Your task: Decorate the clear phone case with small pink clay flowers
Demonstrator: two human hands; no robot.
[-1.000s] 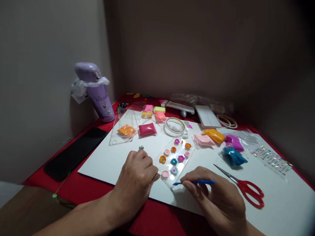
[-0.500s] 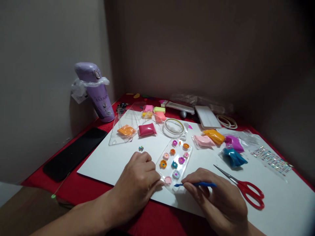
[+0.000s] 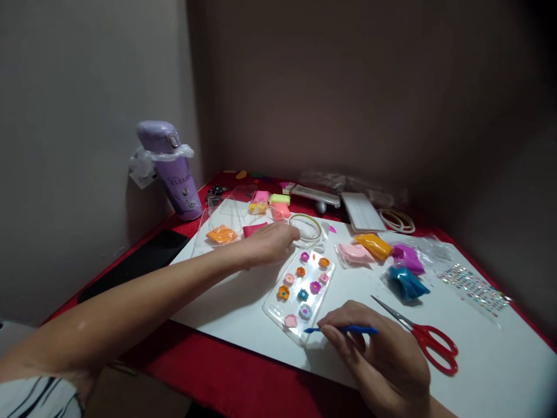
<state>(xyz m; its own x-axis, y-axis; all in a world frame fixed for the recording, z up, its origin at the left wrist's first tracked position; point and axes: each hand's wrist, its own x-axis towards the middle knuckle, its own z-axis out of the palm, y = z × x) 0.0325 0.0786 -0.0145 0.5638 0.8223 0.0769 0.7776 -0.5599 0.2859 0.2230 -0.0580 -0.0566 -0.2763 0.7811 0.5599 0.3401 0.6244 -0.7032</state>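
A clear phone case [image 3: 273, 308] dotted with several small clay flowers [image 3: 303, 294] lies on a white sheet [image 3: 226, 302]. My right hand [image 3: 383, 357] rests just right of the case's near end, closed on a thin blue tool [image 3: 346, 330] whose tip points at the case. My left hand [image 3: 270, 241] is stretched out beyond the case, fingers extended and low over a dark pink clay bag [image 3: 252, 229]. Its fingertips reach the edge of a clear tape ring [image 3: 310, 223]. I see nothing held in it.
Bagged clay in orange [image 3: 221, 234], pink [image 3: 353, 253], yellow-orange [image 3: 373, 245], purple [image 3: 408, 258] and blue [image 3: 404, 283] lies around. Red scissors [image 3: 429, 338] sit right of my right hand, a gem sticker sheet [image 3: 472, 284] beyond. A purple bottle [image 3: 172, 171] and black phone [image 3: 139, 261] are at left.
My left hand left the near corner of the case and reached forward to the tape ring. The case has turned slightly. My right hand with the blue tool barely moved.
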